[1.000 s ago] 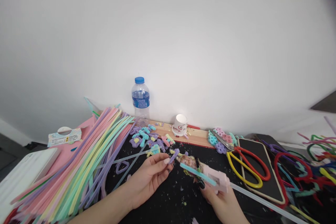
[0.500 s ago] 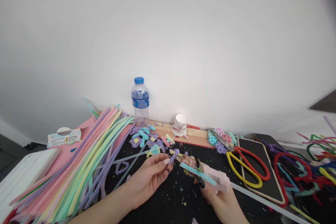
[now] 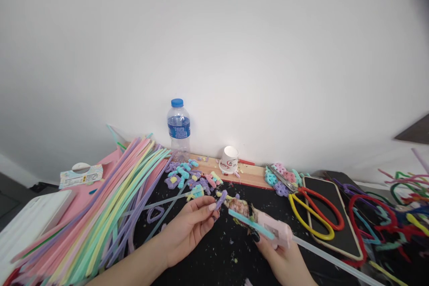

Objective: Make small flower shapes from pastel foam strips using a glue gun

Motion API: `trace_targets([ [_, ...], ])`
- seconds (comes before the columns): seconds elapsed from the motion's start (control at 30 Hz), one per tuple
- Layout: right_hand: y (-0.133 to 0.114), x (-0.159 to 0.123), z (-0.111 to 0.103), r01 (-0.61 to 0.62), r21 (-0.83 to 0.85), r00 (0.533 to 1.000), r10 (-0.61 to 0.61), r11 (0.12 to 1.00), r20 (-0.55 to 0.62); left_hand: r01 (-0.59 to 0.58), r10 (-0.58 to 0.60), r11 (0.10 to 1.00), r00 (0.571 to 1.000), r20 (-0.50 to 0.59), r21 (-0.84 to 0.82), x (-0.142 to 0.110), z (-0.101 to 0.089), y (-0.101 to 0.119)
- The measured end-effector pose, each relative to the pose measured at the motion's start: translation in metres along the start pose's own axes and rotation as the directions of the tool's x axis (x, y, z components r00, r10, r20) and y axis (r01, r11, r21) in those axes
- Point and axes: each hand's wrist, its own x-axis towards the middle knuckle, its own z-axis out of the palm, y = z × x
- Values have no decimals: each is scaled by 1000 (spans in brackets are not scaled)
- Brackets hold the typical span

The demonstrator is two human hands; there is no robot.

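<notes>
My left hand (image 3: 192, 225) pinches a short purple pipe cleaner piece (image 3: 221, 199) between thumb and fingertips. In my right hand (image 3: 278, 257) is a pale pink glue gun (image 3: 284, 234), its brownish, crusted nozzle end (image 3: 239, 208) pointing left toward the purple piece. A long translucent glue stick (image 3: 330, 254) runs out of the gun's back. Along the gun's near side lies a light blue strip (image 3: 251, 223); how it is held there I cannot make out. Just behind the fingertips are small pipe cleaner shapes (image 3: 182, 174) in purple, blue and yellow.
Long pastel pipe cleaners (image 3: 114, 201) are heaped at left beside a white box (image 3: 40, 219). A water bottle (image 3: 178, 127) and paper cup (image 3: 229, 160) stand by the wall. Scissors (image 3: 315, 212) with red and yellow handles overlap a phone-like slab (image 3: 338, 232). Tangled pipe cleaners (image 3: 385, 223) lie at right.
The glue gun has shifted very slightly left and down in my right hand. My left hand stays in place with the purple pipe cleaner piece.
</notes>
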Motion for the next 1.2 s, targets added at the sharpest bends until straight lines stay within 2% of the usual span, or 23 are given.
trace_targets([
  [0.4,-2,-1,1,-3,36,1000,3,999,-5,6,-6,1000,1000,19,-3,1,-3,-1],
  [0.73,1,1,2,-10,38,998,8,999,68,10,-10,1000,1000,8,4,1,-2,-1],
  [0.97,5,-1,1,-30,23,999,31,999,-40,20,-20,1000,1000,22,8,0,-1,0],
  [1.03,1,3,-3,-9,28,1000,10,1000,-10,7,-7,1000,1000,22,5,-1,-1,1],
  [1.13,-12,13,-11,77,23,989,-80,997,125,-18,18,1000,999,28,0,0,-2,5],
  [1.2,-20,20,-16,111,-60,985,-102,992,139,-40,40,999,999,26,-7,1,-4,8],
])
